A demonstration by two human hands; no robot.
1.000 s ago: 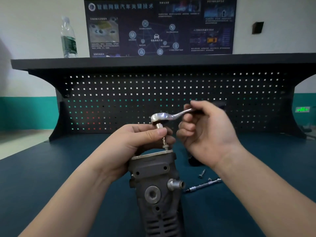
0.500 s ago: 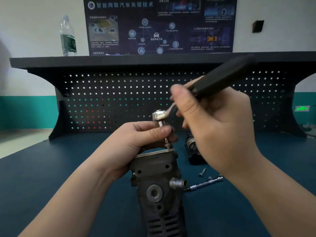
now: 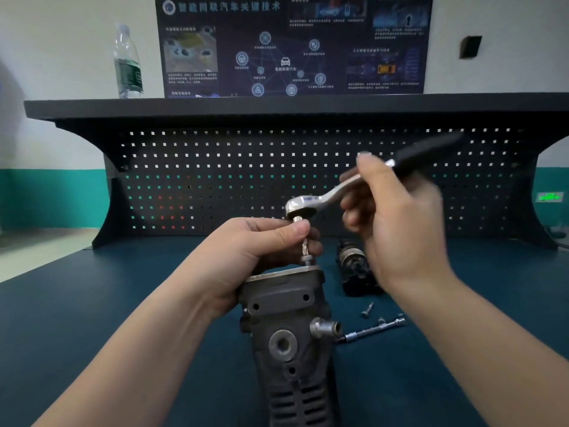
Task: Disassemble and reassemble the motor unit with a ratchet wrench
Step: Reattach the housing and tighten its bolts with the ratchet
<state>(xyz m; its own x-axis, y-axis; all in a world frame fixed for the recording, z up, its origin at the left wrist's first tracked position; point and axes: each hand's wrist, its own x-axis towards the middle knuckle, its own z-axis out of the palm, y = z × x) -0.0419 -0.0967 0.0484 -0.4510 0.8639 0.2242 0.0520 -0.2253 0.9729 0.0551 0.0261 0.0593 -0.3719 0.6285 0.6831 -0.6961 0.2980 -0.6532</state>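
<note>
Head view: left hand (image 3: 246, 254) pinches the bit shaft (image 3: 303, 248) above the motor unit (image 3: 286, 334); right hand (image 3: 397, 229), blurred, apparently curls around the ratchet wrench (image 3: 323, 200) handle.

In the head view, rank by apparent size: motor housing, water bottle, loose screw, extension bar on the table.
1. Motor housing, largest, though it is nearest the camera.
2. Water bottle, far back on the shelf, so likely understated.
3. Extension bar.
4. Loose screw, smallest.
</note>
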